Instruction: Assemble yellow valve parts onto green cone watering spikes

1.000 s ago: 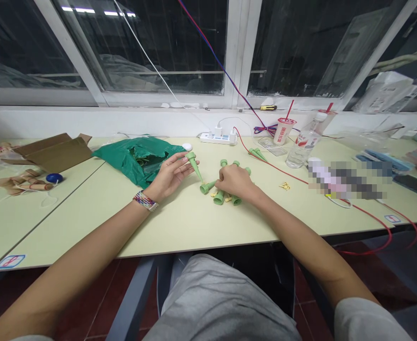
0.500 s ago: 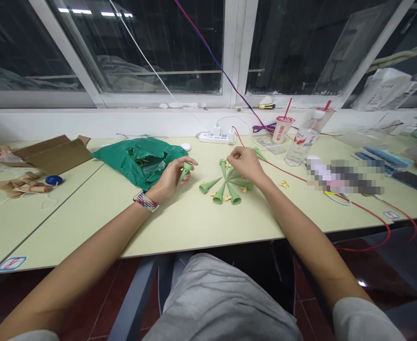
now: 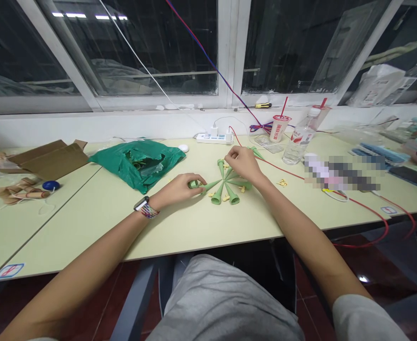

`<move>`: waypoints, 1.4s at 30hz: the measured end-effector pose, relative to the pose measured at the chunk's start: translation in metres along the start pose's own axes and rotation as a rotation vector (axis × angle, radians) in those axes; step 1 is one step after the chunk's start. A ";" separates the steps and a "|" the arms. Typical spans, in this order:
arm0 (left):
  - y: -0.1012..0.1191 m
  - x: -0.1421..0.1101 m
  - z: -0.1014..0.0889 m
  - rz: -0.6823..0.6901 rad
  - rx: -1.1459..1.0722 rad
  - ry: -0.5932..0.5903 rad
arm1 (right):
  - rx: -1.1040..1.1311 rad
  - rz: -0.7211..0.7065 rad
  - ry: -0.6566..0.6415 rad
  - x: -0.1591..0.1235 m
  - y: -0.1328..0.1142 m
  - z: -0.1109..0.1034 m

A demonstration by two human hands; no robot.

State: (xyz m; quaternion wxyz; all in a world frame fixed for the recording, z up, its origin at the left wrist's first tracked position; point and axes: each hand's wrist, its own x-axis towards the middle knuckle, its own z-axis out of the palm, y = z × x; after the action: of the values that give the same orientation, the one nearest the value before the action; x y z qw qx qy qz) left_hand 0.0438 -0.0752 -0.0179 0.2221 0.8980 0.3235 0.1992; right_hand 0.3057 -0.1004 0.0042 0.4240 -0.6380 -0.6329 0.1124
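Center of the desk, star: several green spikes lie flat in a star, tips toward the middle and wide ends outward. Small yellow clips sit among them.

Left hand: the left hand rests at the star's left edge, fingers curled shut around a short green spike.

Spike axis: the held spike runs roughly level across the frame, in line with the leftmost spike. Its end is touching or just beside that spike; I cannot tell which.

Right hand: the right hand hovers over the star's upper part, fingertips pinched together. Whether they grip anything is hidden.

Nearer hand: the right hand is nearer the star's middle; the left is farther out.

Upper left of the desk: a green plastic bag and a cardboard flap.

Upper right: a power strip, a cup and a water bottle.
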 end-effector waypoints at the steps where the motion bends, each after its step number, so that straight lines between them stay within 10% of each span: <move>1: 0.000 0.000 0.000 0.000 -0.006 0.001 | 0.002 -0.001 0.001 0.000 0.000 0.000; 18: 0.002 -0.003 -0.006 -0.055 -0.135 0.079 | 0.069 -0.014 -0.003 0.002 0.003 0.002; 26: -0.004 0.007 -0.011 -0.208 -0.922 0.251 | 0.437 -0.062 -0.207 -0.012 -0.006 0.020; 31: -0.001 0.008 -0.008 -0.200 -1.048 0.317 | 0.528 -0.147 -0.312 -0.032 -0.017 0.037; 42: 0.002 0.003 -0.001 -0.160 -0.982 0.320 | 0.380 -0.364 -0.047 -0.041 -0.020 0.043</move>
State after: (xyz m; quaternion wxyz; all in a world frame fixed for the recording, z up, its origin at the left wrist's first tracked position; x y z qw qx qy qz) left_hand 0.0463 -0.0741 -0.0154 0.5793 0.6190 0.2895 0.4444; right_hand 0.2547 -0.1231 -0.0248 0.5346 -0.4198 -0.7145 0.1661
